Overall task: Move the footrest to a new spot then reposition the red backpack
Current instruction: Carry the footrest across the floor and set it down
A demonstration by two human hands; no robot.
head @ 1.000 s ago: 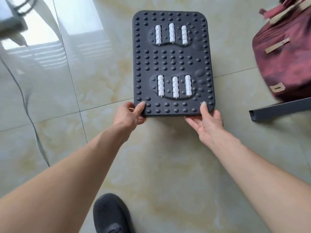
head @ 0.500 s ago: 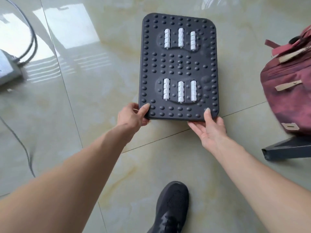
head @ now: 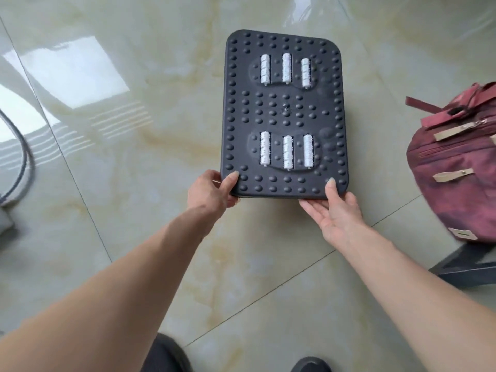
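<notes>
The footrest [head: 284,114] is a black studded board with two groups of white rollers, held out in front of me above the glossy tiled floor. My left hand [head: 212,190] grips its near left corner, thumb on top. At the near right corner my right hand [head: 335,210] holds the edge, thumb on top and fingers underneath. The red backpack [head: 456,178], with tan straps, sits at the right, partly cut off by the frame edge.
A dark metal bar [head: 467,269] lies on the floor below the backpack. A grey cable [head: 22,157] and a grey box [head: 4,221] are at the left edge. My two dark shoes [head: 166,355] show at the bottom. The floor [head: 134,130] is pale marbled tile.
The footrest stays in both hands while I step forward: floor seams, backpack and metal bar have slid down the view, and a second shoe has come into view.
</notes>
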